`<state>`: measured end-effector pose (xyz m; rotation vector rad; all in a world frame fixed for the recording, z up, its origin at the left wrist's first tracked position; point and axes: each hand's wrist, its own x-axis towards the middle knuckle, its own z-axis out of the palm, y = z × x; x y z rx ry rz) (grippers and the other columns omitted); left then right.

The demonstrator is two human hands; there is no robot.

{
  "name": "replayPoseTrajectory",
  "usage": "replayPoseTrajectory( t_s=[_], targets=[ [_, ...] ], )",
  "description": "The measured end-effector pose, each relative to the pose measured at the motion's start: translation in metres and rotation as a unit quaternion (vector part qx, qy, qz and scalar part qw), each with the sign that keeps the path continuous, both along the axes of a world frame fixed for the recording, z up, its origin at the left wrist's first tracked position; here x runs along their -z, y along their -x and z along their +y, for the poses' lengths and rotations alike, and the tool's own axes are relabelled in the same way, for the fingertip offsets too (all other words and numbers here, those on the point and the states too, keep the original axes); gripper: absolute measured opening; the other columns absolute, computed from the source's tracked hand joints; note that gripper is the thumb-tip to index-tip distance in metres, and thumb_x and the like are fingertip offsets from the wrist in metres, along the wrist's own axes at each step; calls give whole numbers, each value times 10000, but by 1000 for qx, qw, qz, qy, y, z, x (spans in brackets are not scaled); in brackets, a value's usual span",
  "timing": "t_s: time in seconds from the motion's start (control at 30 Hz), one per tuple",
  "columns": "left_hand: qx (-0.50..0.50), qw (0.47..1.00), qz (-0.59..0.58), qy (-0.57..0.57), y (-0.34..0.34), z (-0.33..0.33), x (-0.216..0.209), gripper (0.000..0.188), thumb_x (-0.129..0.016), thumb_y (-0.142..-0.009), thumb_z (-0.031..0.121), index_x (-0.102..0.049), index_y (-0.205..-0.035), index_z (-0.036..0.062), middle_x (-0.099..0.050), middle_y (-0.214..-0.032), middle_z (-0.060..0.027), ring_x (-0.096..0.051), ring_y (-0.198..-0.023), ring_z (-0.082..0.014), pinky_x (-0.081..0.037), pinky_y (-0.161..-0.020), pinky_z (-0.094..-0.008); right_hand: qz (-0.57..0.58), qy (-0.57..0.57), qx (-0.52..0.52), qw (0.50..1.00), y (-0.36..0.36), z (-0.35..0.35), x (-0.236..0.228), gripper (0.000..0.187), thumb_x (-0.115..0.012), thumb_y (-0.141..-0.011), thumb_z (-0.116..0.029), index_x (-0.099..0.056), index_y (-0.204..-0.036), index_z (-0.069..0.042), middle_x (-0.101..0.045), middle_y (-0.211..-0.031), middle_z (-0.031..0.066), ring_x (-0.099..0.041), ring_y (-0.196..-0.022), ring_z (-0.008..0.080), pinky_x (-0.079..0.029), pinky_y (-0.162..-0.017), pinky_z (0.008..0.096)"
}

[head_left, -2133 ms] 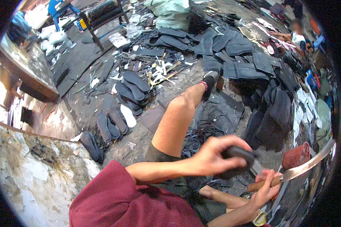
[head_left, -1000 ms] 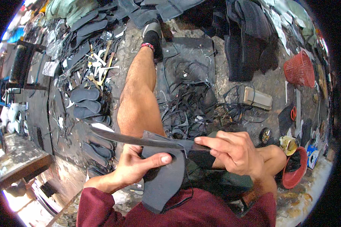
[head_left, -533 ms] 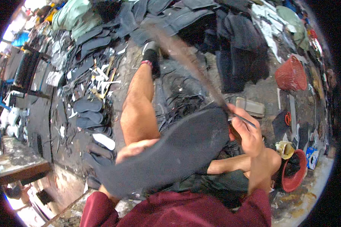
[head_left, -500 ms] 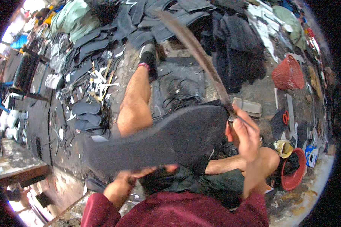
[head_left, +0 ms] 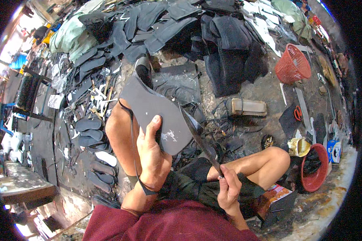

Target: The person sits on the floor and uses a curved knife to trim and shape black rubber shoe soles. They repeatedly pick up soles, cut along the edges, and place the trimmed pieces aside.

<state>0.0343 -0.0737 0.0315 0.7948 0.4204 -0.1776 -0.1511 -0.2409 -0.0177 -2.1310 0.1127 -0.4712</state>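
Note:
My left hand (head_left: 153, 156) grips a shoe sole (head_left: 155, 108) cut from dark foam, its grey face up and a pale scuff near the heel. The thumb lies on top; the fingers are mostly hidden beneath. From the sole's left edge a thin black offcut strip (head_left: 133, 148) hangs down across my left wrist. In my right hand (head_left: 229, 188) is a long, narrow, curved knife (head_left: 203, 146). Its blade slants up and left along the sole's right edge; whether it touches there I cannot tell.
Black sole pieces (head_left: 88, 130) lie at the left, and dark sheets (head_left: 231, 52) pile up at the far side. To the right are a red mesh basket (head_left: 291, 66), a pale block (head_left: 249, 107), red-handled scissors (head_left: 297, 113) and a red bucket (head_left: 314, 186). Scraps litter the floor.
The sole has turned from lying crosswise, black face showing, to pointing away with its grey face up. My right hand has lowered and moved left, bringing the knife beside the sole's edge.

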Motion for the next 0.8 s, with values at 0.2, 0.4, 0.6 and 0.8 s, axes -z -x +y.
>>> replayPoseTrajectory(
  t_s=[0.2, 0.4, 0.6, 0.8],
  targets=[
    [18, 996, 4, -91, 19, 19, 34, 359, -667, -925, 214, -557, -1224, 51, -643, -1068, -49, -645, -948, -193, -550, -839, -353, 100, -27, -32, 994, -8, 1, -17, 376, -608, -933, -75, -626, -1306, -114, -664, -910, 155, -665, -795, 328, -535, -706, 388],
    [52, 987, 1, -150, 32, 31, 42, 437, -665, -902, 209, -528, -1282, 43, -643, -1068, -58, -643, -935, -205, -543, -834, -354, 79, -32, -94, 992, -73, 19, 0, 401, -622, -943, -127, -609, -1342, -159, -595, -773, 107, -629, -674, 302, -503, -601, 408],
    [80, 985, 15, -153, 31, 54, 38, 557, -712, -820, 134, -492, -1312, -5, -638, -1122, -120, -651, -983, -243, -544, -890, -372, 55, -23, -164, 985, -128, 27, -4, 396, -611, -951, -145, -609, -1343, -198, -613, -773, 99, -640, -680, 312, -515, -587, 415],
    [82, 989, 24, -122, 36, 56, 36, 556, -730, -801, 128, -509, -1292, -11, -653, -1091, -121, -665, -936, -237, -556, -846, -363, 69, -10, -142, 987, -162, 62, 25, 333, -625, -940, -186, -642, -1271, -208, -649, -917, 98, -669, -758, 334, -547, -619, 418]
  ],
)
